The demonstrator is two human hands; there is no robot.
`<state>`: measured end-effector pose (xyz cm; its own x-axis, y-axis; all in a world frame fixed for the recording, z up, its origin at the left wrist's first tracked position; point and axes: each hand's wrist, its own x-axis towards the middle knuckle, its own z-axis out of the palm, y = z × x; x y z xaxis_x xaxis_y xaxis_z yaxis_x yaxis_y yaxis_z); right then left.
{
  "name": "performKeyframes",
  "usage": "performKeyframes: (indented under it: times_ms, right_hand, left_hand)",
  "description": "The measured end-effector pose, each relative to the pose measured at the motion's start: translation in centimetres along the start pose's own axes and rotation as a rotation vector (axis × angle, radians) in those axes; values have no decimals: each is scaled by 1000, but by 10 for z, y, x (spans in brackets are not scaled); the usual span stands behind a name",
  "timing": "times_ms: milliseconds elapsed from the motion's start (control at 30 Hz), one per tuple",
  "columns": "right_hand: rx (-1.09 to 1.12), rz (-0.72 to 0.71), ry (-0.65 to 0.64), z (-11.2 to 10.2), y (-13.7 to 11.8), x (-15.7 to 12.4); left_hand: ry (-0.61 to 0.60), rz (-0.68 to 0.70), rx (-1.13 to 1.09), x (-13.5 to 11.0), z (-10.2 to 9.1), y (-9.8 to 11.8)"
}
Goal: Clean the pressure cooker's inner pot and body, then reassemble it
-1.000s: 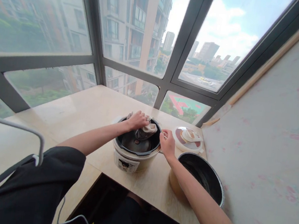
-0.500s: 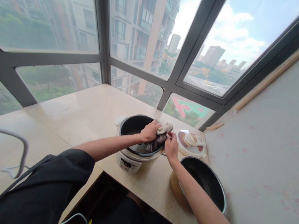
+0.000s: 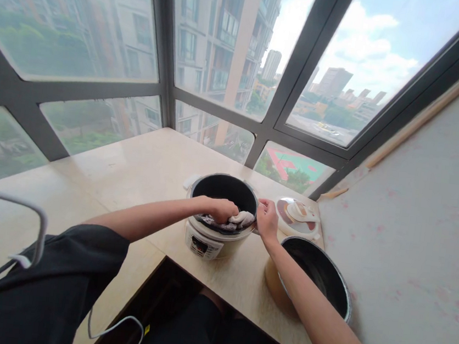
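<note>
A white electric cooker (image 3: 207,241) with a dark inside stands open on the beige counter. My left hand (image 3: 222,210) is closed on a grey and white cloth (image 3: 241,218) and presses it against the near inner wall of the cooker. My right hand (image 3: 266,220) grips the cooker's right rim, fingers curled over it. To the right lie the cooker's white lid (image 3: 297,216) and, nearer me, a loose dark inner pot (image 3: 312,278).
The beige counter (image 3: 125,174) runs along a corner of large windows with dark frames. A pale patterned wall (image 3: 423,216) closes the right side. A white bar and cable (image 3: 35,238) hang at the lower left by my black sleeve.
My left hand has carried the cloth from the cooker's far side, across the right rim, down to its near inner wall. My right hand has stayed on the right rim.
</note>
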<state>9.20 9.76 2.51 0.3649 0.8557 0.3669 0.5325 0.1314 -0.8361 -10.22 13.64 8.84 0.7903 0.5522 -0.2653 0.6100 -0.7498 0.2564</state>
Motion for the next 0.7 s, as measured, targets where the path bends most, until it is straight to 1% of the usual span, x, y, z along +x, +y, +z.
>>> performKeyframes:
  times_ms: [67,133,233,300,400,533,633,700]
  right_hand:
    - [3,7,5,1,0,0]
    - [7,21,6,2,1,-1]
    - [-7,12,3,2,0,-1]
    - [-25,-7,-1,1,0,-1]
    - [-37,-20,-6,1,0,-2]
    - [-34,-13,1,1,1,-2]
    - [-24,7,1,1,1,-2]
    - [-11,15,-10,1,0,-2]
  left_hand:
    - [-19,-8,64,-7,-3,-13]
    - [8,-30,137,-13,-4,-28]
    - [108,-52,242,-17,-4,-45]
    - [172,-53,293,-15,-4,-52]
    - [230,-47,347,-7,-9,-57]
    - [283,-48,403,4,-25,-59]
    - [317,-60,431,8,-37,-59]
    - [329,-72,459,7,-41,-58]
